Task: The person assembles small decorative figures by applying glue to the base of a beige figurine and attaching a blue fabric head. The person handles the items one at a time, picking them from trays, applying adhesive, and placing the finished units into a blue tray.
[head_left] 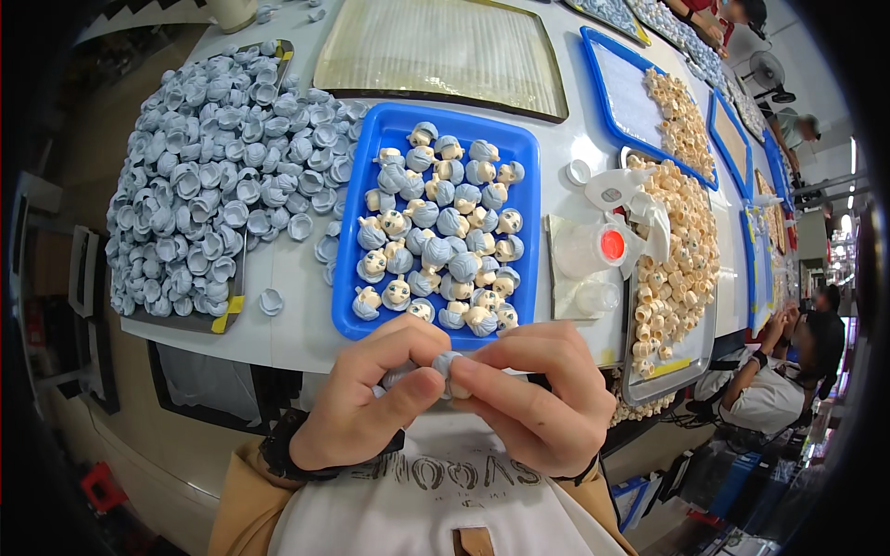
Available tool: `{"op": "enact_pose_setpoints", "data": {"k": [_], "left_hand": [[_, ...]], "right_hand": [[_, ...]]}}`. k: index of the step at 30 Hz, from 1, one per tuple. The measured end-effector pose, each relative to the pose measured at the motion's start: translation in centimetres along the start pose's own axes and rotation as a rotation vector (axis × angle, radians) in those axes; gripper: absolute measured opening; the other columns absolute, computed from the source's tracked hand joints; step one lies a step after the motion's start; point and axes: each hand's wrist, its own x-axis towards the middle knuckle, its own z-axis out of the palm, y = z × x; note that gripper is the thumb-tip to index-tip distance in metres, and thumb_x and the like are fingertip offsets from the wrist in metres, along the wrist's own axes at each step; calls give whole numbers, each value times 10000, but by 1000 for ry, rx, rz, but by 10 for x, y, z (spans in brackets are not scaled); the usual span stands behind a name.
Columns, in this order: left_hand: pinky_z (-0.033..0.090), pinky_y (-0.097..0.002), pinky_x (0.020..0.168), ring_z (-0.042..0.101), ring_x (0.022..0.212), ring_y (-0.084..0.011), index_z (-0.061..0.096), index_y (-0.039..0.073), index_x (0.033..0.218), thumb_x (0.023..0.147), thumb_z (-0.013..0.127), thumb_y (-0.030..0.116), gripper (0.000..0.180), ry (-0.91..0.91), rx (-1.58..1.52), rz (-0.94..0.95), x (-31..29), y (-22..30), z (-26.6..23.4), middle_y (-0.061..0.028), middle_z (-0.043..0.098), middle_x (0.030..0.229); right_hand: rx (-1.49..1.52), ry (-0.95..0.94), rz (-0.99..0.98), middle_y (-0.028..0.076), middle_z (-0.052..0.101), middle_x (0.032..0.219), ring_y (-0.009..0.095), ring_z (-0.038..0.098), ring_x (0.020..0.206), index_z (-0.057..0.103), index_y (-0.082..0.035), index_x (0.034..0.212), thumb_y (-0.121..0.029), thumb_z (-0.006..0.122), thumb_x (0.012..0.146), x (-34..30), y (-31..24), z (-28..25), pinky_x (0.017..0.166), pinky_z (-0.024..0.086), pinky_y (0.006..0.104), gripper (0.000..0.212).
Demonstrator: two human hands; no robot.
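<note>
Close to my body, just past the near rim of the blue tray [436, 339], both hands meet on a small doll head [446, 362] with a blue-grey hair shell. My left hand [362, 398] is closed, its thumb and fingers around the head's left side. Another blue-grey piece [399, 374] shows between the left fingers; its kind is partly hidden. The thumb and index finger of my right hand [547, 398] pinch the head from the right. In the tray lie many doll heads [451, 223], cream faces with blue-grey hair, turned various ways.
To the left, hair shells [213, 167] heap over a dark tray, one loose shell [271, 301] nearby. On the right, a metal tray [640, 387] holds cream face parts [672, 269]. Between stand a clear plastic cup [582, 248] and a white bottle [612, 189]. Co-workers sit farther right.
</note>
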Motion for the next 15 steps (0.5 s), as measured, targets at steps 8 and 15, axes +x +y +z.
{"op": "enact_pose_setpoints", "data": {"k": [8, 15], "left_hand": [[357, -186, 494, 459, 585, -49, 508, -21, 1078, 963, 334, 402, 471, -49, -184, -149, -1, 2, 8, -40, 493, 868], [336, -180, 484, 431, 569, -37, 501, 7, 1012, 972, 311, 389, 428, -41, -164, -196, 1, 4, 8, -3, 473, 749]], "right_hand": [[71, -17, 88, 94, 575, 883, 237, 541, 750, 605, 30, 1058, -195, 752, 603, 0, -5, 3, 643, 453, 314, 528], [27, -27, 218, 129, 577, 896, 260, 557, 736, 571, 48, 1067, -155, 748, 621, -6, -11, 13, 644, 456, 334, 520]]}}
